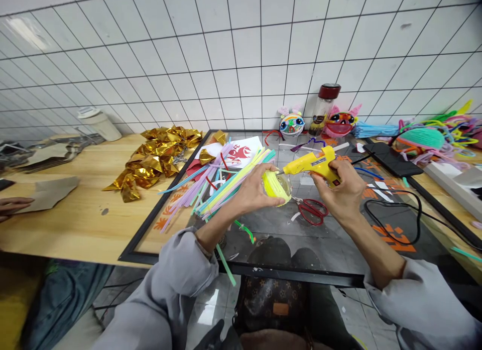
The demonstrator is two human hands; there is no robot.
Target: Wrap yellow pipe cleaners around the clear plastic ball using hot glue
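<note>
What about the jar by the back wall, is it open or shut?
Shut. The jar stands upright, and its dark red lid sits squarely on top, covering the mouth.

The grip of the yellow glue gun (314,164) is covered by the right hand (341,189). The yellow bundle (276,185) is half hidden behind the left hand (252,192); what is wrapped inside cannot be made out. The gun's label is too small to be read. Another person's hand (11,207) is cut off by the left edge, the pipe cleaners (448,131) by the right.
</note>
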